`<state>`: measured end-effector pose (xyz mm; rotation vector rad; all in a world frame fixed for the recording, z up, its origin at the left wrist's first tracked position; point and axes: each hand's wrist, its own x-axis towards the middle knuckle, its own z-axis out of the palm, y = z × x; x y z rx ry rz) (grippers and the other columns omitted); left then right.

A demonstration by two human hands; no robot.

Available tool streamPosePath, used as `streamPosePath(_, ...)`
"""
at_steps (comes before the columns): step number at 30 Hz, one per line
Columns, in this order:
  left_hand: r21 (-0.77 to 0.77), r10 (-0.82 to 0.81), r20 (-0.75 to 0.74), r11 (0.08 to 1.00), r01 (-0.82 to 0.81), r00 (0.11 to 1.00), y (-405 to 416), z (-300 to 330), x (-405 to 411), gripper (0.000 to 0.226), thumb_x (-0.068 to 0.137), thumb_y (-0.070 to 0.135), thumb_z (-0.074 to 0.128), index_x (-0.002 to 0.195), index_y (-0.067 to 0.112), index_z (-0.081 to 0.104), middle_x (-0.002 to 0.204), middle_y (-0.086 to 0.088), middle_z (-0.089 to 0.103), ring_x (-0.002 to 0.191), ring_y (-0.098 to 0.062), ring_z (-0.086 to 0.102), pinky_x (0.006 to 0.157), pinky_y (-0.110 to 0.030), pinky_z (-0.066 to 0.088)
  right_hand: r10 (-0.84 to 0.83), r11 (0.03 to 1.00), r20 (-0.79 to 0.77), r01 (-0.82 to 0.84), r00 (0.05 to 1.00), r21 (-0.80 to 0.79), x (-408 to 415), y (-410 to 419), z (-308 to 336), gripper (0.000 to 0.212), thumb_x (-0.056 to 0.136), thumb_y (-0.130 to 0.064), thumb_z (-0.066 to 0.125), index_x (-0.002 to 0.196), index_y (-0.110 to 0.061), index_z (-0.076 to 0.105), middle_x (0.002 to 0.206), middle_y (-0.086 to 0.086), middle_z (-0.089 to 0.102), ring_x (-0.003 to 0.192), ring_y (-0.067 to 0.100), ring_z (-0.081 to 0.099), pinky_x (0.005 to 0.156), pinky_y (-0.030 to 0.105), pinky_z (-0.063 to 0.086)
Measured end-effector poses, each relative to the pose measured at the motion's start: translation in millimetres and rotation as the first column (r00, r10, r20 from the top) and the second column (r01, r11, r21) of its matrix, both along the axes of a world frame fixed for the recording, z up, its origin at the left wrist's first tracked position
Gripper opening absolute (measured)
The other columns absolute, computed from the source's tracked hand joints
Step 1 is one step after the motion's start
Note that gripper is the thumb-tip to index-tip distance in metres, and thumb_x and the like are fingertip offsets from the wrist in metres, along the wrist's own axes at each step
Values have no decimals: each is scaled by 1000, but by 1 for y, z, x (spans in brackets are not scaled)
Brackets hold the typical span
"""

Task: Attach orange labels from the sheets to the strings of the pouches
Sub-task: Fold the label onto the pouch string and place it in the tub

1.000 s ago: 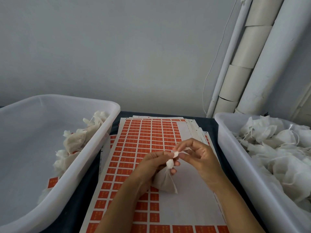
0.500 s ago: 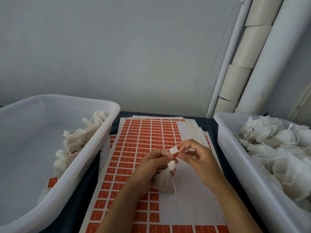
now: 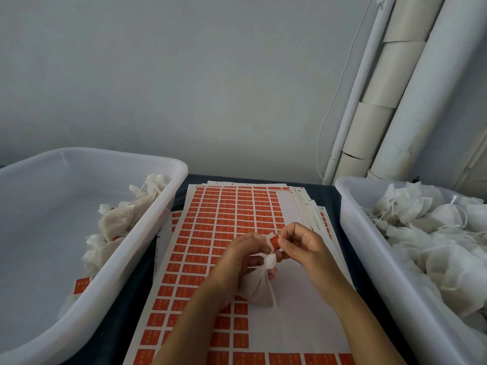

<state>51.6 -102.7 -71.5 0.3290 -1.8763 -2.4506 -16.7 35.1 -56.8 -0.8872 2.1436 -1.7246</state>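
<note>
Orange label pinched between fingertips of both hands, directly above pouch neck; left hand grips pouch, right hand pinches label's right edge; string hidden.

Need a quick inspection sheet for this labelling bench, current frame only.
Surface: dark tabletop, mostly covered.
Job's things: stacked label sheets; pouch; orange label; left tub with few pouches; right tub heaped.
Clutter: nothing seen.
Hands: left hand grips the pouch; right hand pinches the label.
Cables: white cord down the wall.
Surroundings: grey wall, white pipes.
</note>
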Motion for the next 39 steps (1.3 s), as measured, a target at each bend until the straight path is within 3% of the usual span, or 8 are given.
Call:
streamPosePath(5, -110, 72, -76, 991, -80, 994, 2, 0, 1, 12, 91, 6, 54, 82, 3, 61, 74, -12, 66, 57, -17, 62, 59, -27, 54, -9, 1000, -10, 10, 1000, 20, -1, -1, -2, 6, 92, -15, 54, 88, -10, 55, 100, 4, 64, 90, 19, 63, 76, 25, 56)
streamPosePath(11, -213, 69, -111, 973, -92, 991, 4, 1, 1, 13, 89, 2, 55, 79, 3, 62, 73, -9, 67, 55, -11, 63, 55, -23, 54, -83, 994, -75, 87, 994, 61, -2, -4, -5, 7, 90, -15, 58, 85, -13, 54, 94, 2, 64, 86, 17, 63, 72, 22, 56)
streamPosePath(18, -235, 81, -136, 966, -112, 987, 7, 1, 0, 15, 89, 2, 56, 77, 8, 63, 75, -9, 66, 57, -10, 62, 55, -22, 53, -100, 990, -130, 111, 986, 85, -2, -3, -6, 7, 90, -17, 59, 85, -16, 54, 95, -4, 63, 87, 11, 64, 74, 20, 56)
streamPosePath(23, -152, 80, -137, 983, -101, 987, 7, -1, 1, 21, 93, 11, 49, 77, 11, 62, 70, -2, 63, 62, -11, 61, 59, -23, 53, -103, 992, -167, 113, 981, 51, 0, -6, -6, 8, 89, -17, 61, 87, -13, 54, 96, -7, 64, 91, 6, 63, 80, 21, 54)
streamPosePath(26, -240, 84, -174, 963, -125, 981, 7, -2, -2, 19, 93, 17, 53, 82, 6, 65, 76, -10, 65, 65, -12, 60, 58, -19, 51, -107, 992, -193, 119, 975, 48, 1, -6, -5, 8, 88, -15, 62, 86, -12, 55, 94, -5, 64, 93, 10, 62, 85, 28, 55)
streamPosePath(30, -347, 64, -271, 924, -159, 960, 9, -3, -3, 22, 93, 15, 55, 77, 10, 67, 65, 7, 67, 55, -4, 59, 52, -14, 48, -138, 989, -208, 147, 968, 33, 0, -6, -5, 9, 86, -15, 64, 85, -15, 55, 91, -4, 64, 90, 11, 62, 85, 29, 55)
streamPosePath(35, -385, 89, -315, 898, -213, 945, 8, -7, -5, 21, 93, 16, 56, 77, 8, 66, 64, 6, 63, 54, -2, 57, 52, -13, 46, -139, 990, -151, 134, 979, -46, -3, -6, -8, 36, 84, -17, 66, 107, -26, 39, 88, -5, 63, 88, 11, 64, 81, 19, 52)
streamPosePath(39, -404, 61, -350, 890, -210, 935, 13, -8, -5, 25, 95, 13, 51, 75, 16, 65, 60, 13, 61, 55, -2, 55, 52, -12, 43, -65, 992, -241, 88, 968, 85, -3, -10, -14, 6, 90, -32, 53, 85, -30, 54, 79, -18, 61, 77, 0, 62, 68, 11, 48)
